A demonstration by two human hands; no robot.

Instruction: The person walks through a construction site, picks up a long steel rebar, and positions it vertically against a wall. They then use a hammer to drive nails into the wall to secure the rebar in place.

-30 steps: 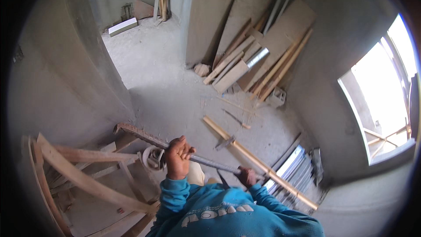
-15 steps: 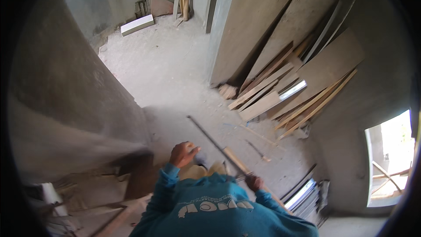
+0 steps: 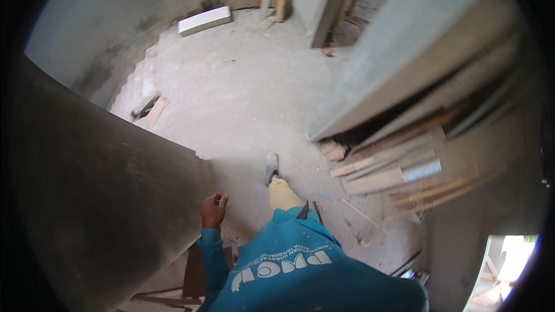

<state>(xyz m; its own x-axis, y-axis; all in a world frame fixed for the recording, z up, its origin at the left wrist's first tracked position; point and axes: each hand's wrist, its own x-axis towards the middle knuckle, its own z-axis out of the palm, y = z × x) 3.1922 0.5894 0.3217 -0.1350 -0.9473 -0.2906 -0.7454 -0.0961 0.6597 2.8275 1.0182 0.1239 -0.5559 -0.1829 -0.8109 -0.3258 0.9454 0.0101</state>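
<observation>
Hanging left grip (image 3: 214, 211), dark wall (image 3: 115, 196) beside it

Dusty pale floor (image 3: 248, 92), white block (image 3: 204, 21) at far edge, pinkish piece (image 3: 156, 111) left, thin stick (image 3: 359, 211) right

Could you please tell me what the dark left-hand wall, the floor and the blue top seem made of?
Wall: probably cement plaster, unpainted-looking, from its mottled, matt grey-brown. Floor: likely bare concrete, from its pale, dull, dusty look. Blue top: apparently soft, matt fabric, from its folds; fibre unclear.
</observation>
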